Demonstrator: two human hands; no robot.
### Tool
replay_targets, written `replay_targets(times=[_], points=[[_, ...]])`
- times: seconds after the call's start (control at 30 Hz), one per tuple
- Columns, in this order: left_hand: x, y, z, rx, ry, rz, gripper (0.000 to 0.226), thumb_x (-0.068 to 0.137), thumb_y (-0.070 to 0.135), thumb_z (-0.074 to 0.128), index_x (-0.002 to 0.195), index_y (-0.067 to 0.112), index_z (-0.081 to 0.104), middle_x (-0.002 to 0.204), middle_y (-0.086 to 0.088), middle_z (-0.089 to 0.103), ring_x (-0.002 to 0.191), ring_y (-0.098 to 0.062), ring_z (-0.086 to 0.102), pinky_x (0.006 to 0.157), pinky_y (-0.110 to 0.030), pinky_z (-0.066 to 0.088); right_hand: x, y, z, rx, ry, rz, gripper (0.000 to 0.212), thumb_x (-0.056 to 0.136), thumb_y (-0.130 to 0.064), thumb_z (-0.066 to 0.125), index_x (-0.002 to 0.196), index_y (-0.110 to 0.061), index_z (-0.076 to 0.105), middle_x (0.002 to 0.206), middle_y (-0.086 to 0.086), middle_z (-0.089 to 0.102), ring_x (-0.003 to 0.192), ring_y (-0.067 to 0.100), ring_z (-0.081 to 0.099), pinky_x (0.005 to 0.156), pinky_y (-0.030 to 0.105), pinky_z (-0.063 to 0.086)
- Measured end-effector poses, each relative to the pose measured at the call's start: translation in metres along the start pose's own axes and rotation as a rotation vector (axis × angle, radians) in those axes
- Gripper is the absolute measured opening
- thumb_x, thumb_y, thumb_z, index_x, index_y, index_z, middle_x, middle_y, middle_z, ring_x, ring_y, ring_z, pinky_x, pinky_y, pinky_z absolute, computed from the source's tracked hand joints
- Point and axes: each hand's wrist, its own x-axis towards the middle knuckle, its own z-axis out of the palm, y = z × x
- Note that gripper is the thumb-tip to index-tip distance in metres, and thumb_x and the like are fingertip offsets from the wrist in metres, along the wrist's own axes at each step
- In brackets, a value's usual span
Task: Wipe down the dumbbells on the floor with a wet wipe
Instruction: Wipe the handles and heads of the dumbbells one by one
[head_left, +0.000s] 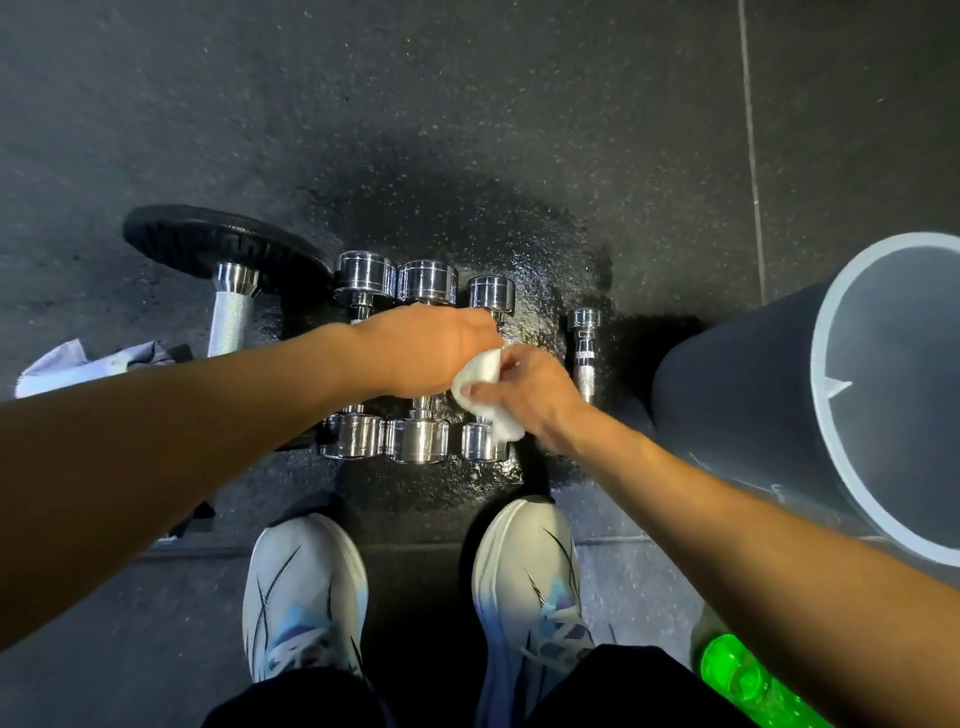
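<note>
Three chrome dumbbells lie side by side on the wet black floor: the left dumbbell (363, 275), the middle dumbbell (426, 283) and the right dumbbell (491, 293). My left hand (421, 348) reaches over their handles and hides them; its fingertips meet the white wet wipe (483, 371). My right hand (524, 389) pinches the wipe over the right dumbbell's handle. Whether my left hand grips the wipe or the handle is hidden.
A thin chrome bar (584, 348) lies to the right. A larger dumbbell with a black plate (228, 244) sits at left beside a crumpled cloth (78, 364). A grey bin (831, 395) stands at right, a green bottle (737, 675) at lower right. My shoes (306, 597) are below.
</note>
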Motion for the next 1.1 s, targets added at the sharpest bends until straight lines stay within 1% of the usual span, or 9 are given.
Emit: replay_targets(times=[0.1,0.2,0.37,0.5,0.63,0.73,0.83,0.93,1.1], points=[[0.002,0.001,-0.002,0.046,0.009,0.011,0.065,0.087,-0.005,0.050,0.147,0.018,0.045,0.144,0.000,0.046,0.120,-0.022,0.057,0.094,-0.039,0.052,-0.007,0.004,0.008,-0.399,0.017,-0.083,0.059,0.088,-0.039,0.079,0.130,-0.007,0.053,0.109,0.006,0.073,0.087,0.019,0.069,0.064,0.020,0.053],[0.004,0.002,-0.005,0.015,0.005,0.012,0.071,0.086,-0.010,0.047,0.151,0.017,0.041,0.150,0.001,0.042,0.126,-0.022,0.054,0.098,-0.034,0.050,-0.023,0.003,0.006,-0.488,0.081,-0.084,0.055,0.096,-0.042,0.068,0.133,-0.006,0.049,0.092,0.002,0.069,0.071,0.014,0.062,0.046,0.013,0.037],[0.006,0.003,-0.009,0.000,-0.013,0.002,0.074,0.088,-0.011,0.046,0.154,0.021,0.038,0.157,0.008,0.032,0.120,-0.014,0.053,0.078,-0.014,0.033,-0.057,0.020,0.005,-0.256,0.092,-0.070,0.029,0.099,-0.043,0.063,0.109,-0.017,0.055,0.085,-0.002,0.068,0.066,0.009,0.063,0.048,0.016,0.048],[0.006,0.003,-0.006,0.024,-0.030,0.015,0.067,0.090,-0.010,0.045,0.150,0.019,0.044,0.153,0.008,0.035,0.105,-0.014,0.058,0.073,-0.019,0.037,-0.068,0.039,0.014,-0.332,0.098,-0.152,0.041,0.095,-0.054,0.063,0.111,-0.018,0.051,0.103,0.008,0.066,0.089,0.026,0.065,0.076,0.036,0.055],[0.007,0.001,-0.004,0.040,-0.034,0.020,0.068,0.089,-0.010,0.045,0.150,0.019,0.045,0.151,0.010,0.035,0.090,-0.012,0.055,0.066,-0.018,0.039,-0.060,0.037,0.020,-0.334,0.117,-0.138,0.053,0.092,-0.057,0.064,0.120,-0.016,0.046,0.111,0.006,0.058,0.098,0.023,0.058,0.076,0.028,0.043],[0.009,-0.001,-0.002,0.048,-0.043,0.014,0.067,0.089,-0.010,0.046,0.149,0.020,0.045,0.149,0.011,0.035,0.089,-0.012,0.056,0.059,-0.015,0.037,-0.057,0.024,0.024,-0.544,0.112,-0.177,0.051,0.100,-0.039,0.060,0.139,-0.017,0.035,0.111,0.013,0.051,0.077,0.024,0.048,0.056,0.018,0.035],[0.009,-0.004,-0.001,0.041,-0.029,0.006,0.066,0.089,-0.009,0.047,0.149,0.020,0.046,0.148,0.011,0.036,0.098,-0.013,0.058,0.073,-0.024,0.050,-0.058,0.019,0.027,-0.900,0.023,-0.215,0.075,0.101,-0.006,0.056,0.155,-0.031,0.011,0.120,0.030,0.035,0.060,0.013,0.043,0.044,0.022,0.039],[0.010,-0.007,0.002,0.041,-0.034,0.020,0.069,0.089,-0.010,0.049,0.151,0.020,0.043,0.147,0.012,0.035,0.093,-0.009,0.054,0.069,-0.019,0.043,-0.054,0.030,0.032,-1.073,-0.001,-0.327,0.063,0.101,0.002,0.050,0.150,-0.021,0.019,0.121,0.035,0.029,0.052,0.010,0.048,0.036,0.024,0.040],[0.013,-0.006,0.005,0.045,-0.031,0.060,0.065,0.091,-0.007,0.050,0.150,0.018,0.044,0.148,0.012,0.034,0.091,-0.008,0.058,0.066,-0.019,0.046,-0.062,0.024,0.029,-0.664,0.070,-0.281,0.040,0.108,-0.038,0.043,0.134,-0.012,0.028,0.101,0.021,0.060,0.070,0.027,0.062,0.061,0.040,0.055]])
